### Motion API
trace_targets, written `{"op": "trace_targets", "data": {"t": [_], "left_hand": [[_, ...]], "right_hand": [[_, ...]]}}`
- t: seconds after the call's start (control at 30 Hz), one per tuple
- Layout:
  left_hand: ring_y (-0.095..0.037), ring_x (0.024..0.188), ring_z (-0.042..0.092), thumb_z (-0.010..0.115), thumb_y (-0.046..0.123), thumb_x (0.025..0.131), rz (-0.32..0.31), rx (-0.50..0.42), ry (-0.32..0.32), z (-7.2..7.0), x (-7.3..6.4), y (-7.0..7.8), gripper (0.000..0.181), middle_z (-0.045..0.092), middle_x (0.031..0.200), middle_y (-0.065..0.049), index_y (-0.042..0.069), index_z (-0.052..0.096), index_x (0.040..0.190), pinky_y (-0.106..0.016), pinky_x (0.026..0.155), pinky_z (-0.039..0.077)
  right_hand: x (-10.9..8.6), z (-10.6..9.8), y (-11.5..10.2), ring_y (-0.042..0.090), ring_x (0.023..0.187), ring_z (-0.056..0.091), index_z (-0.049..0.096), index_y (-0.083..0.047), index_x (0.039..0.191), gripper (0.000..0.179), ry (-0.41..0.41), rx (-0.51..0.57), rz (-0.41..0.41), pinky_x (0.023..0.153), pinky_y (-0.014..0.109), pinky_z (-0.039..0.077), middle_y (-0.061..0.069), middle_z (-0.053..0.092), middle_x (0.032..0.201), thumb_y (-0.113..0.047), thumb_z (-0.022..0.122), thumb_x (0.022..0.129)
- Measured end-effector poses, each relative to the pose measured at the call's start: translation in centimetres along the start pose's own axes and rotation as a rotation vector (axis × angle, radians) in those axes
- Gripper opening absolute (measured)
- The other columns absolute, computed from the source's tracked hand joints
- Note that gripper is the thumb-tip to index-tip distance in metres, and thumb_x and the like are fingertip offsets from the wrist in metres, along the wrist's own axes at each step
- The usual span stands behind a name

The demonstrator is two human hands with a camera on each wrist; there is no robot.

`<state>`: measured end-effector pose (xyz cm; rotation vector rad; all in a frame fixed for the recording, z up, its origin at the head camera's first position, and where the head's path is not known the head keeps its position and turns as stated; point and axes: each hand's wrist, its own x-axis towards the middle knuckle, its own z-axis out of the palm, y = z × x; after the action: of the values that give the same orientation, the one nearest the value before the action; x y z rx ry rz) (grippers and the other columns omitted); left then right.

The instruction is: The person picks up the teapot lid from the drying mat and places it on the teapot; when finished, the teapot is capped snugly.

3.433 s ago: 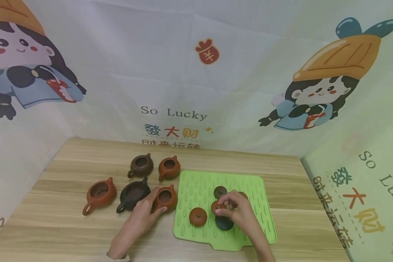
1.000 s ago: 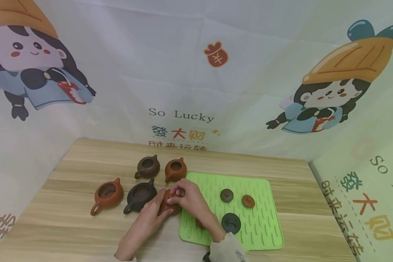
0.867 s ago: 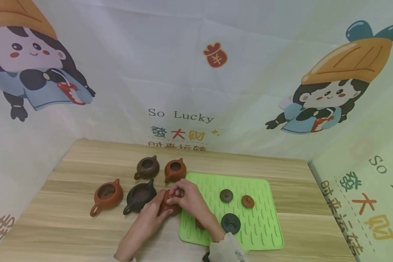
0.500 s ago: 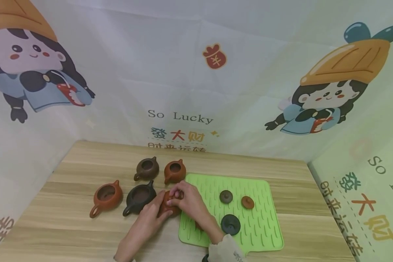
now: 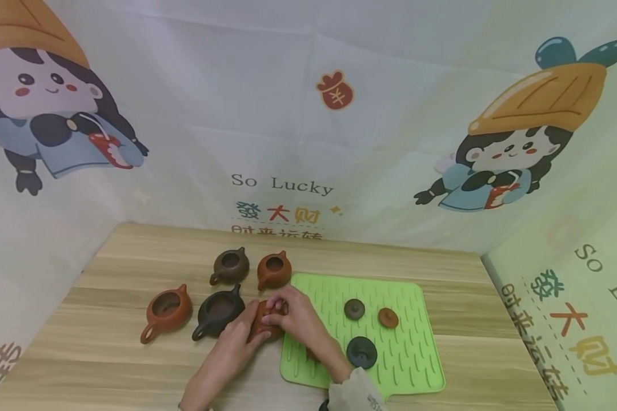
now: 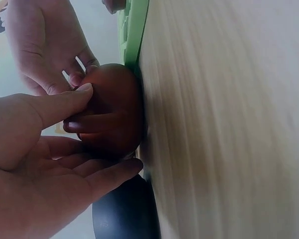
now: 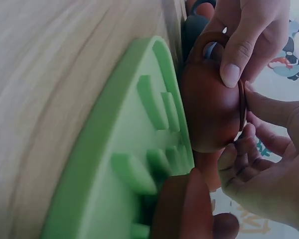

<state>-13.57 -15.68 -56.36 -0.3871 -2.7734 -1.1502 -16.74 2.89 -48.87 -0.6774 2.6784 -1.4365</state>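
Near the green mat's left edge stands a reddish-brown clay teapot [image 7: 209, 109]. My left hand [image 5: 231, 345] grips it from the left, thumb on one side and fingers on the other. On its mouth sits a matching lid [image 7: 242, 107], which my right hand [image 5: 300, 319] pinches from above. The lid looks level with the rim in the right wrist view, though fingers hide part of it. Close to my left fingers is a lidless black teapot [image 5: 218, 313]. Another reddish lid [image 7: 184, 209] lies on the mat under my right wrist, mostly hidden in the head view.
The green mat [image 5: 411, 371] also bears a dark brown lid [image 5: 355, 309], an orange-brown lid [image 5: 388, 318] and a black lid [image 5: 361, 352]. Lidless teapots stand to the left: dark brown [image 5: 230, 266], orange-brown [image 5: 275, 270], reddish [image 5: 167, 308]. A patterned cloth [image 5: 267, 114] hangs behind the table.
Since the oldest frame, my right hand has carried the reddish lid from the mat leftward onto the teapot. Over the last second both hands have stayed almost still; the head view shifted slightly.
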Motion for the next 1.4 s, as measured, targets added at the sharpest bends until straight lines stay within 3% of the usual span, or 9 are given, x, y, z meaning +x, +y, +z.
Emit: {"op": "trace_targets", "data": {"t": [0.2,0.4,0.63,0.7,0.83,1.0,1.07,1.17,1.4], "left_hand": [[-0.049,0.126,0.071,0.088,0.012,0.095,0.030,0.052,0.017,0.3,0.1,-0.2,0.075,0.065,0.145,-0.032,-0.010,0.050,0.155,-0.064,0.095,0.062],[-0.053,0.129,0.067,0.082,0.030,0.102,0.015,0.100,0.011,-0.1,-0.5,0.5,0.074,0.059,0.153,-0.033,-0.009,0.049,0.155,-0.066,0.094,0.061],[-0.056,0.137,0.060,0.076,0.022,0.106,-0.060,0.121,0.028,-7.8,-1.6,7.6,0.074,0.050,0.159,-0.039,-0.011,0.040,0.162,-0.068,0.103,0.056],[-0.058,0.137,0.060,0.077,0.020,0.105,-0.062,0.137,0.065,-9.3,-1.6,7.8,0.077,0.049,0.158,-0.042,-0.013,0.037,0.162,-0.069,0.104,0.056],[-0.062,0.131,0.061,0.080,0.027,0.103,-0.112,0.170,0.092,-10.1,-1.1,4.4,0.084,0.053,0.152,-0.044,-0.011,0.035,0.163,-0.072,0.099,0.056],[-0.063,0.132,0.059,0.078,0.051,0.101,-0.091,0.195,0.135,-8.4,-0.6,-2.9,0.096,0.054,0.153,-0.042,-0.003,0.033,0.166,-0.075,0.100,0.054],[-0.063,0.137,0.056,0.077,0.055,0.101,-0.089,0.177,0.122,-7.8,-0.5,-4.6,0.101,0.049,0.158,-0.040,-0.003,0.030,0.168,-0.075,0.104,0.051],[-0.062,0.139,0.054,0.078,0.059,0.098,-0.105,0.157,0.087,-6.9,-0.1,-6.1,0.107,0.047,0.161,-0.040,-0.006,0.028,0.168,-0.075,0.106,0.051],[-0.061,0.125,0.065,0.094,0.033,0.089,-0.108,0.150,0.083,-6.7,0.0,-5.6,0.090,0.062,0.144,-0.039,-0.008,0.044,0.151,-0.071,0.096,0.057]], "right_hand": [[-1.1,-2.1,0.5,0.004,0.079,0.046,0.074,-0.002,0.115,0.030,0.000,0.019,-0.024,0.070,0.019,0.042,0.009,0.063,0.099,-0.018,0.088,0.094],[-5.4,-8.3,2.6,0.001,0.075,0.047,0.077,-0.003,0.111,0.021,0.026,-0.036,0.008,0.066,0.019,0.044,0.004,0.065,0.095,-0.017,0.084,0.098],[-11.4,-14.0,6.2,-0.001,0.074,0.046,0.077,-0.002,0.112,0.022,0.027,-0.058,0.091,0.063,0.020,0.045,-0.002,0.063,0.096,-0.015,0.085,0.096],[-12.5,-14.7,7.0,-0.002,0.073,0.046,0.077,-0.002,0.113,0.024,0.018,-0.064,0.095,0.062,0.020,0.045,-0.001,0.063,0.096,-0.014,0.086,0.094],[-13.6,-14.9,7.9,-0.003,0.073,0.046,0.077,0.000,0.116,0.028,-0.015,-0.038,0.066,0.062,0.019,0.045,0.004,0.064,0.098,-0.011,0.087,0.092],[-13.6,-14.1,8.0,-0.003,0.073,0.044,0.077,0.000,0.117,0.030,-0.023,-0.015,0.050,0.062,0.019,0.044,0.006,0.063,0.097,-0.007,0.088,0.090],[-13.5,-14.0,7.9,-0.002,0.073,0.044,0.078,-0.001,0.117,0.029,-0.028,-0.010,0.076,0.063,0.019,0.043,0.004,0.063,0.098,-0.008,0.088,0.090],[-13.3,-13.9,7.8,-0.001,0.074,0.044,0.078,-0.003,0.116,0.027,-0.040,-0.006,0.089,0.064,0.019,0.043,0.003,0.062,0.098,-0.009,0.087,0.090],[-13.1,-13.2,8.0,-0.001,0.075,0.043,0.077,-0.004,0.107,0.021,-0.036,0.027,0.079,0.064,0.019,0.041,0.003,0.062,0.096,-0.006,0.088,0.089]]}}
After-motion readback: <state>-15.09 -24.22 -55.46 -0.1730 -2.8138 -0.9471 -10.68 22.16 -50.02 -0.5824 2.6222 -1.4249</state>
